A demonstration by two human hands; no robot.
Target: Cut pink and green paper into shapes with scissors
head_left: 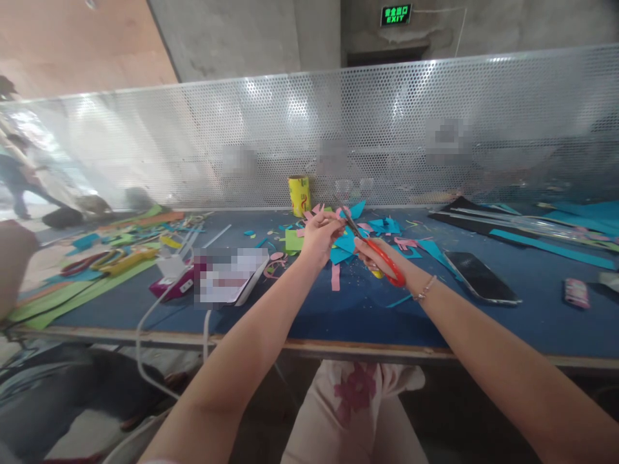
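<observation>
Forearms (268, 328), red scissors (383, 254), blue tabletop (355, 322), perforated screen (193, 148)

One left hand (321, 234) and one right hand (367, 255) make two. There is one pair of orange-handled scissors (382, 255), one yellow printed cylinder (298, 195), one black phone (481, 277), one purple power strip (167, 288), one bracelet (425, 288), one green-lit exit sign (396, 15) and one perforated screen (271, 122). Two clear cups (343, 188) seem to stand there, though blur makes that count uncertain. Coloured paper scraps (293, 241) overlap too much to count.
</observation>
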